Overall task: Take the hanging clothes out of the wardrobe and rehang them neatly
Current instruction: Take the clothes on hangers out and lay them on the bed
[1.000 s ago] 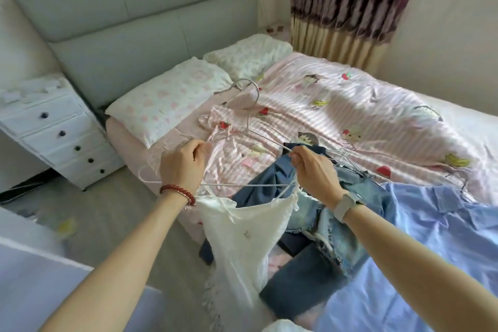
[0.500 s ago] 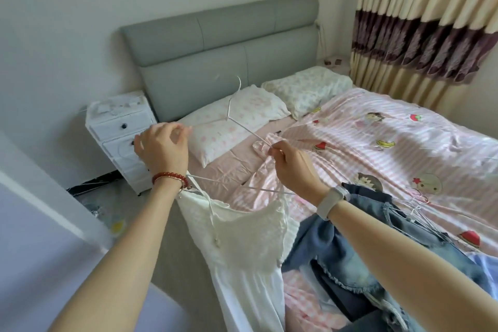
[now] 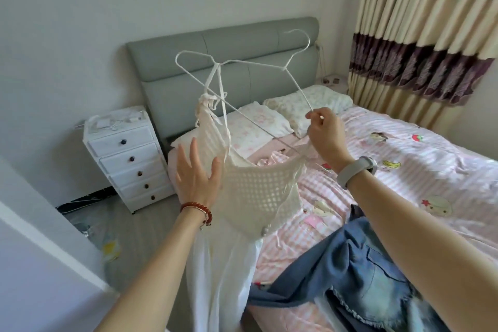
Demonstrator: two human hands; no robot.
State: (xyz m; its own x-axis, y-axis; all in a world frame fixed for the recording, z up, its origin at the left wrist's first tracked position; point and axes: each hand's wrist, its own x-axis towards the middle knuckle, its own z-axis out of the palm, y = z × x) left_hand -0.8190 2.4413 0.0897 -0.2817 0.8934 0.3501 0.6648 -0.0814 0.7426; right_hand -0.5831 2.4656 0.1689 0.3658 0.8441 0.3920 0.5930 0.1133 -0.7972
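Observation:
A white strap dress (image 3: 256,191) with a crocheted bodice hangs in the air over the bed's edge from a white wire hanger (image 3: 242,62). One strap is looped over the hanger's left end. My right hand (image 3: 326,137) pinches the hanger's right end, with the other strap at its fingers. My left hand (image 3: 198,172) is spread, fingers straight, against the dress's left side. Denim clothes (image 3: 358,267) lie on the bed below my right arm.
The bed (image 3: 404,170) with a pink striped cover fills the right, with two pillows (image 3: 258,127) by the grey headboard (image 3: 229,62). A white drawer unit (image 3: 129,159) stands left of it. Curtains (image 3: 425,29) hang at the far right. A white panel edge (image 3: 40,237) runs at the lower left.
Both hands rose and lifted the hanger with the dress off the bed. My left hand let go of the hanger and now lies flat against the dress. The view tilted upward.

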